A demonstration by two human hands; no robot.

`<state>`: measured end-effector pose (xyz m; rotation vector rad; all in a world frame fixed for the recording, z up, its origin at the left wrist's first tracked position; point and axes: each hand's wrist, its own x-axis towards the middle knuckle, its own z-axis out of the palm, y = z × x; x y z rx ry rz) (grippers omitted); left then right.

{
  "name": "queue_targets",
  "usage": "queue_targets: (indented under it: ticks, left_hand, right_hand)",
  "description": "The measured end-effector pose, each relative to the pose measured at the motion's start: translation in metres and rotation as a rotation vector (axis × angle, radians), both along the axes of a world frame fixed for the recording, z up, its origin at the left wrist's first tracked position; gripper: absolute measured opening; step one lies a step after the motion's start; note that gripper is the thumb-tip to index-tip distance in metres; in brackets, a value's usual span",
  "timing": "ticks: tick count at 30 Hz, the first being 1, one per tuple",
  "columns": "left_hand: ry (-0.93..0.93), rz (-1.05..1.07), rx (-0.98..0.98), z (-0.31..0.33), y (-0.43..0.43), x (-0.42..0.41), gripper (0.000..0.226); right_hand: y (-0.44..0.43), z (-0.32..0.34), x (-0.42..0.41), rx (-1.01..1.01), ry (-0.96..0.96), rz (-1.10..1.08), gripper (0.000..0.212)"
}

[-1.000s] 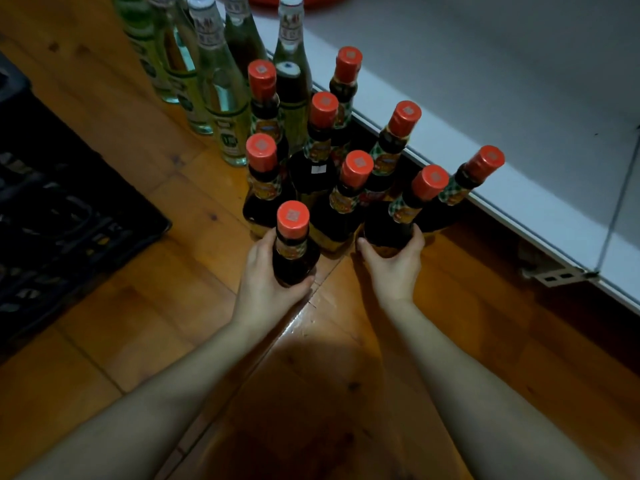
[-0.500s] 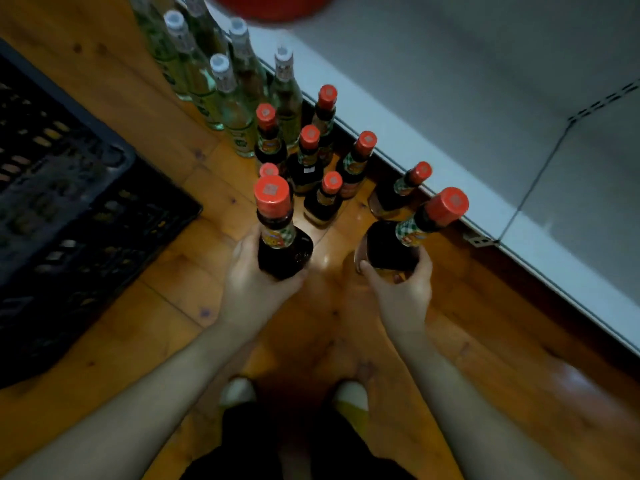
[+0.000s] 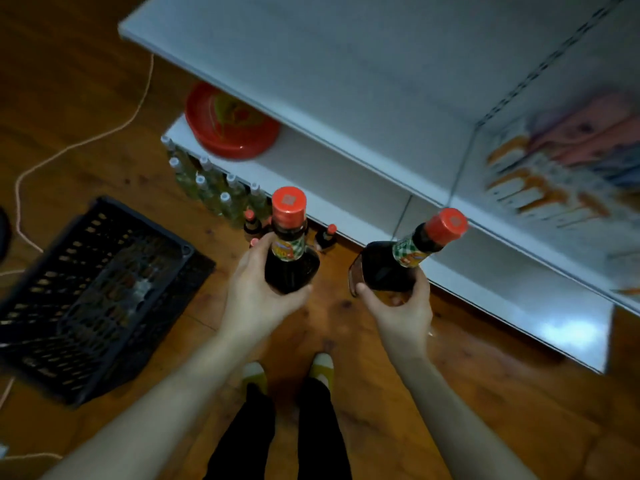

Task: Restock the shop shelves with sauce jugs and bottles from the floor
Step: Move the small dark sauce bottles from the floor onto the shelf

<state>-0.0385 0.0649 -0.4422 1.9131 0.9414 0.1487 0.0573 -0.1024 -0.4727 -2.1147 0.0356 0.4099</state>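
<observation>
Above the wooden floor (image 3: pixel 104 98), two hands are each holding up one dark sauce bottle. The left hand (image 3: pixel 256 292) is wrapping its fingers around the fat bottom part of the left bottle (image 3: pixel 290 261), which is standing straight up with its red cap (image 3: pixel 289 206) pointing at the camera. The right hand (image 3: pixel 398 310) is cupping the bottom of the right bottle (image 3: pixel 388 268), and this one is tilting so its red cap (image 3: pixel 446 224) is leaning toward the white shelf (image 3: pixel 346 81). Both hands are closing snugly on the glass, and both bottles are up in the air, not touching the floor or the shelf.

Down on the floor by the foot of the shelf, a few more small dark bottles (image 3: pixel 252 225) with red caps are standing close together. Just behind them, a bunch of clear bottles (image 3: pixel 221 195) with white caps is standing in a group. A red bowl (image 3: pixel 228 129) is sitting on the low shelf board (image 3: pixel 346 188) near those bottles.

On the left, a black plastic crate (image 3: pixel 97 292) is lying on the floor. A thin pale cord (image 3: pixel 86 140) is curling across the wood beyond it. Two feet in light shoes (image 3: pixel 322 367) and dark trouser legs are showing at the bottom. Blurry coloured packs (image 3: pixel 561 168) are sitting on the shelf at the right.
</observation>
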Motion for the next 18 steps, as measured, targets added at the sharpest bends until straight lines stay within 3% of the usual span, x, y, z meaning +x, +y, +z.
queue_targets:
  ticks: [9, 14, 18]
  left_hand:
    - [-0.235, -0.301, 0.087, 0.164, -0.057, 0.031, 0.075]
    - [-0.334, -0.439, 0.112, 0.224, -0.126, 0.065, 0.065]
    - [-0.375, -0.51, 0.129, 0.256, -0.196, 0.099, 0.073]
  right_hand:
    - [-0.083, 0.169, 0.001, 0.079, -0.171, -0.14, 0.073]
    - [-0.166, 0.235, 0.017, 0.162, -0.25, -0.209, 0.068]
    - [-0.241, 0.27, 0.04, 0.214, -0.32, -0.222, 0.059]
